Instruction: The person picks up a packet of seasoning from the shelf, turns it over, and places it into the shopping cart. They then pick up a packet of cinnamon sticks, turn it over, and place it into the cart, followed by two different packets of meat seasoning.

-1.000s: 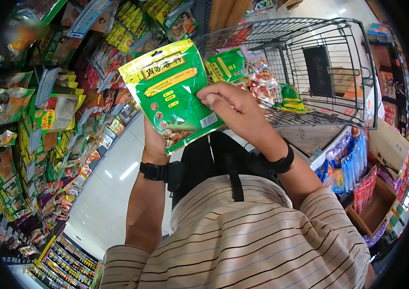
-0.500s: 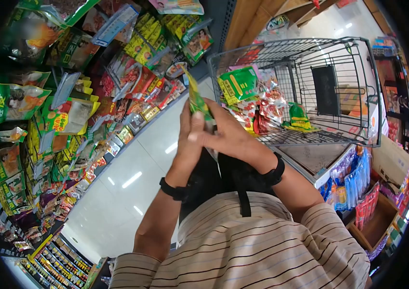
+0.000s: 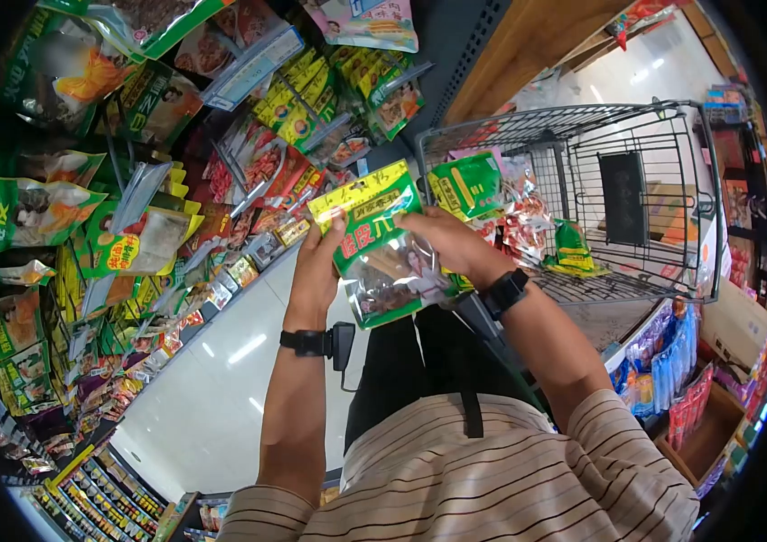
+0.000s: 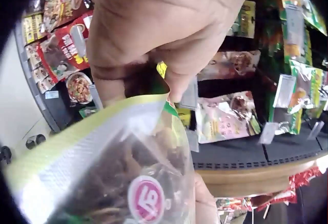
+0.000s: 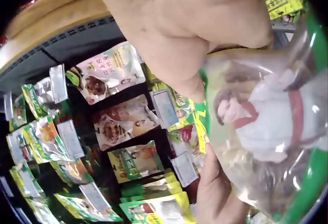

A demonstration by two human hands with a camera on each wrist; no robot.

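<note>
We find one green-and-yellow packet (image 3: 381,282) ahead of the person's body, between the display shelf (image 3: 483,54) on the left and the shopping cart (image 3: 622,199) to the far right. Both hands grip it: the left hand (image 3: 316,266) pinches its left edge, the right hand (image 3: 455,242) its right edge, thumbs on the front. In our judgement, this hold by opposite edges keeps the pouch spread and its printed front and clear window turned up for reading. We take the rows of shelf stock, with labels (image 3: 252,68) set before them, to be arranged so that fronts and prices stay visible.

Count: one packet in the hands; one cart; two green packets inside it, one at its left (image 3: 478,185) and one farther right and nearer (image 3: 573,244); two wristbands (image 3: 305,343), one per arm. The red-and-white packets (image 3: 526,226) between the green ones overlap; we cannot count them. The shelf stock likewise remains uncounted.
</note>
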